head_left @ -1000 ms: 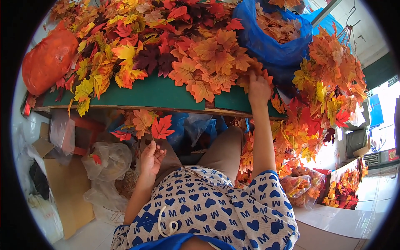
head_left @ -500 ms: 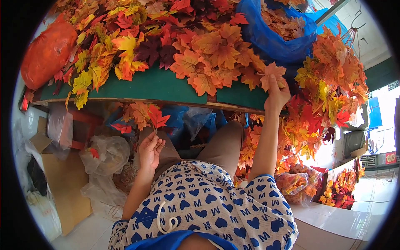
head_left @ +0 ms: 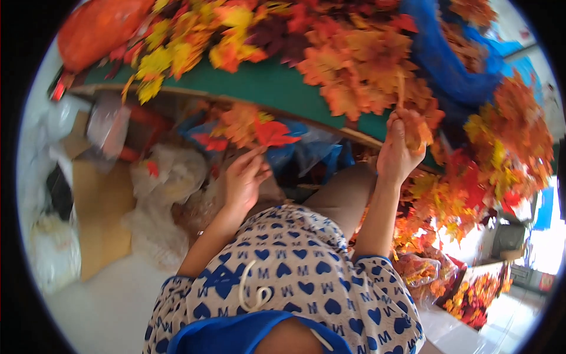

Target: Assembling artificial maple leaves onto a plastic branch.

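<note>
My left hand (head_left: 244, 182) is closed in a pinch just in front of the table edge. Its fingertips grip the stem of a small spray of artificial maple leaves, with a red leaf (head_left: 275, 134) and orange leaves (head_left: 239, 123) fanned above. At the table's front edge, my right hand (head_left: 398, 154) is closed on an orange maple leaf (head_left: 418, 131), seen partly edge-on and blurred. Right behind it lies a heap of orange maple leaves (head_left: 368, 68), spilling over the edge of the green table (head_left: 283, 94).
Yellow and red leaves (head_left: 188, 50) cover the table's left part, beside an orange bag (head_left: 97, 35). A blue plastic bag (head_left: 439, 53) of leaves stands at the back right. Leaf bunches (head_left: 513, 135) hang at the right. Cardboard (head_left: 100, 206) and clear bags (head_left: 168, 183) sit below left.
The view has shifted, so the table appears farther right. My right hand has drawn the orange leaf nearer and turned it. The left hand keeps hold of its leaf spray.
</note>
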The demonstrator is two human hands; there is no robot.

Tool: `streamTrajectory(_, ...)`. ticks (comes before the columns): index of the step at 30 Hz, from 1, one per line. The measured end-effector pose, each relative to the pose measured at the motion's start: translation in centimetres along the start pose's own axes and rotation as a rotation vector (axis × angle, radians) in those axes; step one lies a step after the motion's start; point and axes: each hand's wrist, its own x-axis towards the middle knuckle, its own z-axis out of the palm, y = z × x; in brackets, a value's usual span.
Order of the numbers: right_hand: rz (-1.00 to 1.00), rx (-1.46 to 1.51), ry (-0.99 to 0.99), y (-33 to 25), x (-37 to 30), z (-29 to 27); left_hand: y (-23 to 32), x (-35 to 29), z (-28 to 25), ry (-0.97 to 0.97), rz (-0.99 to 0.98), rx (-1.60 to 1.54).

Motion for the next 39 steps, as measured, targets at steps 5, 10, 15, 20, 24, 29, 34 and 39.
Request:
streamTrajectory(5,0.446,0.016,-0.276,3.6,-9.0,2.8,0.2,-0.3,1.0,-0.051,0.055,-0.026)
streamTrajectory(10,0.743,-0.001,-0.336,6.7,-13.1,3.3,0.9,-0.6,1.4,-0.072,0.079,-0.109)
streamTrajectory(15,0.919,-0.120,-0.425,6.7,-13.8,3.6,1.7,0.3,1.2,-0.108,0.059,-0.186)
streamTrajectory(20,0.984,-0.063,-0.284,5.2,-14.4,2.8,2.0,1.0,1.4,-0.043,0.019,-0.204)
streamTrajectory(24,0.922,-0.190,-0.291,4.7,-16.0,2.4,0.2,1.0,1.2,0.023,0.083,-0.080)
streamTrajectory(29,0.831,-0.087,-0.138,5.7,-16.1,2.1,-0.6,-0.1,0.9,-0.255,-0.138,-0.122)
streamTrajectory(34,0.736,-0.035,-0.063,5.4,-14.8,1.5,-0.7,0.3,1.8,-0.229,0.172,-0.002)
streamTrajectory(39,0.847,0.142,-0.032,4.7,-14.1,1.6,0.1,0.1,2.0,-0.267,0.187,0.181)
